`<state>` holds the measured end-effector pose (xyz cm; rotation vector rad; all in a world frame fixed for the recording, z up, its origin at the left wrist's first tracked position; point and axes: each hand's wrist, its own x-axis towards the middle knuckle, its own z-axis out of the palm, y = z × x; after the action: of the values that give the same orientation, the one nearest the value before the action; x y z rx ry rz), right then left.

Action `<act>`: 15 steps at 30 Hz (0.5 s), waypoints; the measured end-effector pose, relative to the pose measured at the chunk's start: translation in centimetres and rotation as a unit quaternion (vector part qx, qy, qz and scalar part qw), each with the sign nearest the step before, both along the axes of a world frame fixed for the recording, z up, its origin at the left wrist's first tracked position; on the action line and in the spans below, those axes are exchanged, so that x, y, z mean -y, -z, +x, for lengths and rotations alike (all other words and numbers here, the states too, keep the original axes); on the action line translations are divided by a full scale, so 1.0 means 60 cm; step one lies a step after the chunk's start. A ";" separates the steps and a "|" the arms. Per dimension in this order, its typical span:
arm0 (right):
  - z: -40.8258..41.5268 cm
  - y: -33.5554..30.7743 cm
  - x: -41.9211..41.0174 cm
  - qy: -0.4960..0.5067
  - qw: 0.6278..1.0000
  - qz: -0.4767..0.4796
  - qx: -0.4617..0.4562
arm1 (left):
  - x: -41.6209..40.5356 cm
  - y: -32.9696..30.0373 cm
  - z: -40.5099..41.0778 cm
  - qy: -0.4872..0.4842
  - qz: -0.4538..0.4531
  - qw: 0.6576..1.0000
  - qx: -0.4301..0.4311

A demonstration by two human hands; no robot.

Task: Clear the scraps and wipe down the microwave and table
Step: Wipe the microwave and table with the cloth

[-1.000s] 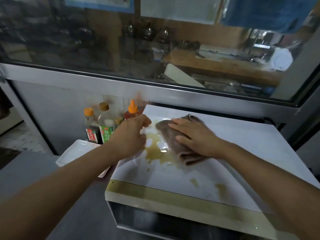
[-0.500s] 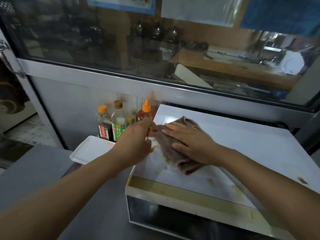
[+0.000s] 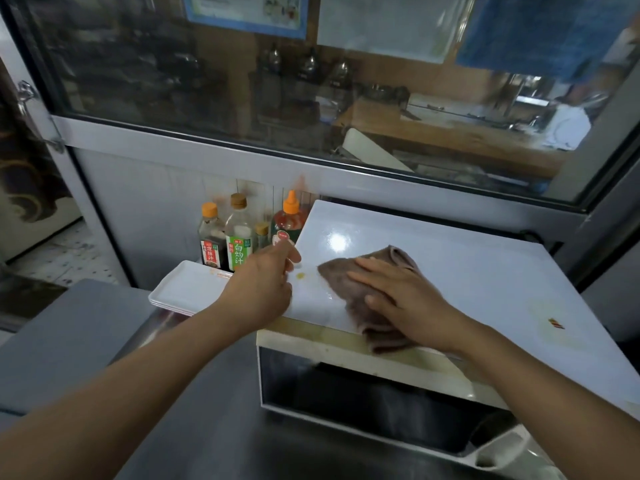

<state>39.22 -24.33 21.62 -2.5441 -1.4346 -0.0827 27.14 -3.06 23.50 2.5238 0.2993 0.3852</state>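
Observation:
A white microwave [image 3: 467, 271] stands on the steel table [image 3: 207, 410]. My right hand [image 3: 398, 299] lies flat on a brown cloth [image 3: 346, 271], pressing it onto the front left of the microwave's top; the cloth hangs slightly over the front edge. My left hand [image 3: 263, 285] rests against the top's left edge with its fingers loosely curled and one finger on the surface. A small yellow drop [image 3: 300, 275] sits between the hands. A small red scrap [image 3: 556, 323] lies in a faint stain at the right of the top.
Sauce bottles [image 3: 239, 237] stand against the wall left of the microwave. A stack of white plates [image 3: 187, 285] sits in front of them. A glass window runs behind. A white tray [image 3: 502, 448] shows at the bottom right, below the microwave door.
The brown spill on the microwave's top is gone under the cloth's strokes; only a small drop is left. My right hand and cloth slid toward the front edge. The view shifted left.

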 end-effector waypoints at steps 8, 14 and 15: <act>-0.055 -0.024 -0.093 0.089 0.990 0.111 -0.025 | 0.003 0.007 -0.041 -0.032 -0.033 0.999 -0.023; -0.127 -0.002 -0.094 -0.028 0.998 0.053 0.002 | 0.012 0.010 -0.051 -0.035 -0.024 0.999 0.018; -0.127 -0.003 -0.067 -0.024 0.998 0.056 0.001 | 0.011 0.011 -0.052 -0.033 -0.019 0.999 0.017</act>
<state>31.58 -20.29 21.80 -2.4197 -1.4472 -0.1546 24.00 -3.74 22.83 2.4733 0.3739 0.4435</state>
